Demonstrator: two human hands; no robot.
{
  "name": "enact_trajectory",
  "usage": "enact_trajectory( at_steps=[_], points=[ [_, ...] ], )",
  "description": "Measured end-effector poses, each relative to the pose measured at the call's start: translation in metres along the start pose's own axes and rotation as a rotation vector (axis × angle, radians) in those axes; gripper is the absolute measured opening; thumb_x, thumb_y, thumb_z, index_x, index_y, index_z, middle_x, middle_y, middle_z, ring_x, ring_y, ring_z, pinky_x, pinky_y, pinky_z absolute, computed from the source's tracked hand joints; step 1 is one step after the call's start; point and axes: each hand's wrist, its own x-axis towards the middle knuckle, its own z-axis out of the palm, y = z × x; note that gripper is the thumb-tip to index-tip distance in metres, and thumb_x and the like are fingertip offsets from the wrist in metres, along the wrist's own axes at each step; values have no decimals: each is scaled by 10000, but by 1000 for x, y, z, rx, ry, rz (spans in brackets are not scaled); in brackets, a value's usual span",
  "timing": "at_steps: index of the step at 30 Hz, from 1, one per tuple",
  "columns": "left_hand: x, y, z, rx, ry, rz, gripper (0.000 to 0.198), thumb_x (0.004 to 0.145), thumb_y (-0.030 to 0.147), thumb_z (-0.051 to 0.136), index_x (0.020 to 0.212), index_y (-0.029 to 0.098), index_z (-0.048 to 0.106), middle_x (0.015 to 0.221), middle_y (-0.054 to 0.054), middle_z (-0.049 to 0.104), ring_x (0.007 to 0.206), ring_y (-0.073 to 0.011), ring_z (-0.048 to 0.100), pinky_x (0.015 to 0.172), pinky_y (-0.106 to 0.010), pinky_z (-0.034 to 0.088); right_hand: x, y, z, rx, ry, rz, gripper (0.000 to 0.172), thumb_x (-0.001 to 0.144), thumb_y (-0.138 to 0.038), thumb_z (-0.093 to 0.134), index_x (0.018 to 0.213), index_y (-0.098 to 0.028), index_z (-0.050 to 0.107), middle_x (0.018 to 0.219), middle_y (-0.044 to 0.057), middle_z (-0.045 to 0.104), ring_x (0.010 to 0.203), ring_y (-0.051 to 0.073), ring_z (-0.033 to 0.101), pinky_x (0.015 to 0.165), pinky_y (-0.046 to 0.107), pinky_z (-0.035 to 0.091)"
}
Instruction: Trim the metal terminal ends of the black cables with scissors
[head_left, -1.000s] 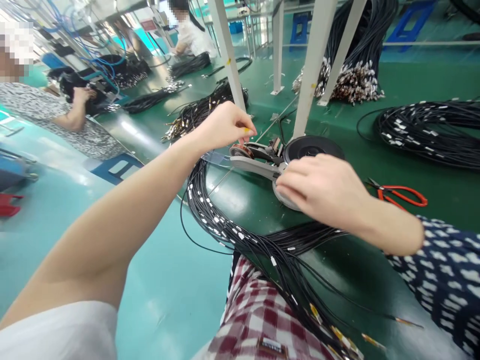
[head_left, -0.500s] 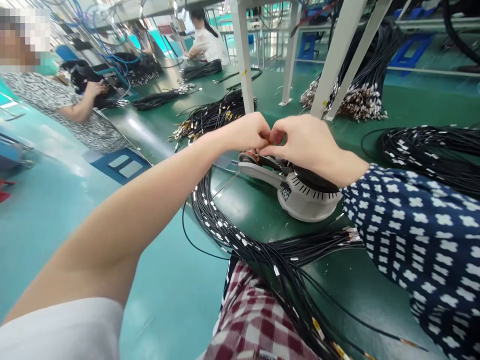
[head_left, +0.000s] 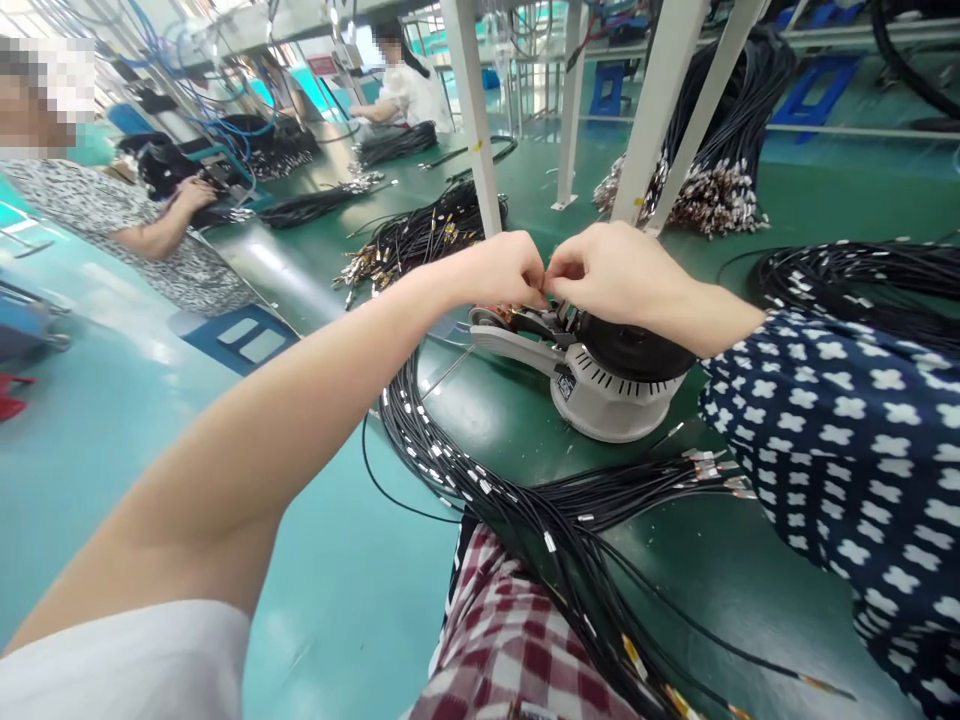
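Observation:
My left hand (head_left: 504,268) and my right hand (head_left: 609,272) meet fingertip to fingertip just above the front of a grey and black tape dispenser (head_left: 600,375) on the green table (head_left: 720,560). Both hands are closed in a pinch; what they pinch is too small to make out. A long bundle of black cables (head_left: 480,470) with white labels runs from under the dispenser across the table edge and over my checked lap (head_left: 510,640).
More black cable coils lie at the right (head_left: 855,275) and behind the white frame legs (head_left: 480,130). Cables with metal ends (head_left: 697,200) hang at the back. A person in a patterned top (head_left: 112,225) works at the left; another person (head_left: 409,85) sits far back.
My right hand has risen from the dispenser's near side to meet my left hand above its front. In the last half second both hands stay pinched together, almost still.

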Motion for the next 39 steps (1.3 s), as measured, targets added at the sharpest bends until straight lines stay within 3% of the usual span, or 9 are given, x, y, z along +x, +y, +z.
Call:
enact_trajectory(
  at_steps=[4,8,14,19,21,29,36,39],
  points=[
    [-1,-5,5,-65,-20,2,96,680,232,694,665,143,725,496,37,540,486,-117,497,521,-272,370,-1,1,-2,111,-78,146,129,741,-232,633,678,-194,738,645,36,680,611,181,551,585,310,387],
    [-5,-18,10,-130,-64,-8,195,676,242,680,816,136,767,544,24,594,522,-135,524,537,-274,382,1,3,1,255,-138,251,163,718,-260,656,576,-189,693,570,18,640,551,151,506,528,284,366],
    [-8,-40,23,-164,-39,-29,273,709,208,630,931,130,770,603,-3,643,544,-146,536,572,-272,411,2,-1,3,488,-164,484,198,694,-213,693,515,-164,623,538,33,558,508,121,390,504,304,330],
    [-12,-47,32,-173,67,121,208,730,238,655,873,159,782,896,-65,730,904,-210,632,813,-285,465,-4,-7,1,541,-207,586,207,693,-212,706,524,-169,595,587,60,561,500,108,335,484,310,292],
    [-14,-47,35,-252,60,139,215,754,254,646,898,153,771,942,-60,737,946,-210,637,851,-286,464,-6,-7,2,529,-203,625,222,684,-207,716,509,-183,583,563,44,538,488,107,329,471,301,281],
    [-16,-45,49,-409,84,61,116,770,220,663,825,125,704,738,-13,661,689,-134,572,714,-288,453,-15,-6,5,376,-183,584,197,763,-224,708,597,-165,619,550,27,523,503,117,406,487,304,333],
    [-19,-39,48,-417,112,-4,60,753,176,666,788,128,675,707,-6,622,710,-144,577,738,-304,451,-25,-22,-10,124,-134,489,252,753,-327,694,561,-172,645,442,-19,391,468,102,339,454,276,260],
    [-21,-39,48,-463,123,-49,65,754,186,674,799,139,670,732,-7,636,755,-162,614,766,-317,467,-23,-22,-13,99,-101,428,215,729,-339,694,590,-174,683,447,-13,416,482,106,358,453,272,261]
  ],
)
